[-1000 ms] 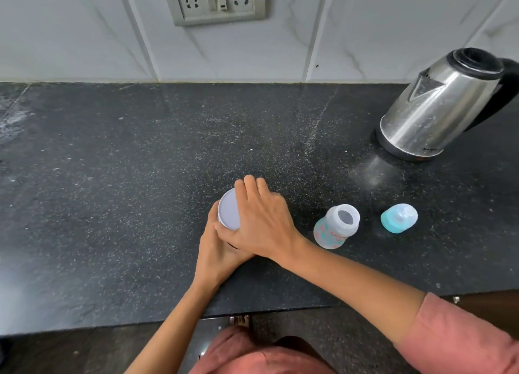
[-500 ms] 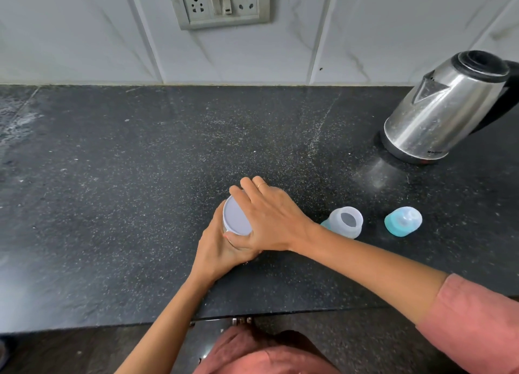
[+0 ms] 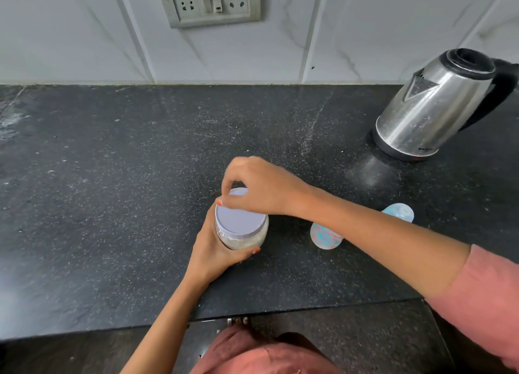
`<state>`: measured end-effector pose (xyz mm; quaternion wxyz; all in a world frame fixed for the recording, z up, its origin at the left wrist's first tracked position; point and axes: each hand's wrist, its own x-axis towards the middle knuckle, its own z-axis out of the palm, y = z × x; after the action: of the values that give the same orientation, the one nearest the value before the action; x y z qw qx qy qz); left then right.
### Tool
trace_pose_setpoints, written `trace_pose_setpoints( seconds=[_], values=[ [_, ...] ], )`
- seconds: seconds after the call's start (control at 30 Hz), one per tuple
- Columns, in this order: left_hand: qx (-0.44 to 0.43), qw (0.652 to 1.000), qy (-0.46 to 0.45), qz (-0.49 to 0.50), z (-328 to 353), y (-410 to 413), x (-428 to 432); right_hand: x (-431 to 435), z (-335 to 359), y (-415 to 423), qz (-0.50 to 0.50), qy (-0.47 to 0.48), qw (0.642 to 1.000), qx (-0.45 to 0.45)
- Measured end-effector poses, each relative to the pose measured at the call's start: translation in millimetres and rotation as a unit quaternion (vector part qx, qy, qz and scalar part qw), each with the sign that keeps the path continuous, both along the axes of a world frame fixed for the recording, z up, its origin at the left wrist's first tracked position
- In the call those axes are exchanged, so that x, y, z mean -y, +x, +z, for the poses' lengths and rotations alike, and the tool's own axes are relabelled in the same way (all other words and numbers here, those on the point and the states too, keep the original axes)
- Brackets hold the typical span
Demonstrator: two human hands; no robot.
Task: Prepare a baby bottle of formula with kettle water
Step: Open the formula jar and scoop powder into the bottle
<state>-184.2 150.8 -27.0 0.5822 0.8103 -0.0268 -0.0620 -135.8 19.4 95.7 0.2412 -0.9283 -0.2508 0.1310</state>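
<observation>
**Both hands on the formula jar, lid not yet off**

We have the formula jar (image 3: 242,240) standing on the counter (image 3: 112,205). Our left hand (image 3: 216,251) is wrapped round its clear wall from the near side, fingers curled tight against it. We judge that this grip is there to stop the body turning while the top is worked.

Our right hand (image 3: 262,189) comes over from above. Its fingers curl down onto the far rim of the pale lilac lid (image 3: 240,222) and the thumb presses at the left edge, so it is grasping the lid. The lid looks seated on the jar, though we cannot tell whether it is loosened. Pale powder shows through the wall just under it.

The baby bottle (image 3: 325,237) stands just beside our right wrist, partly hidden under that forearm. That seems close enough for scooping straight across once the jar is open. Its teal teat cap (image 3: 398,211) lies further along the forearm, on the far side.

The kettle (image 3: 438,104) sits well apart, beyond and to the right of the right hand. Its handle points outward, where that hand could take it later.
</observation>
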Motion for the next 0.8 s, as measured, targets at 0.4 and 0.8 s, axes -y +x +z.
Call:
trace_pose_setpoints(
  seconds=[0.4,0.8],
  values=[
    [-0.001,0.999,-0.045,-0.005,-2.9,0.1,1.0,-6.1,-1.2,-9.7,0.019,-0.17,0.985,-0.033],
    [0.002,0.999,-0.053,-0.007,-12.0,1.6,-0.1,-18.0,-13.0,-25.6,-0.028,-0.224,0.972,0.065]
  ],
)
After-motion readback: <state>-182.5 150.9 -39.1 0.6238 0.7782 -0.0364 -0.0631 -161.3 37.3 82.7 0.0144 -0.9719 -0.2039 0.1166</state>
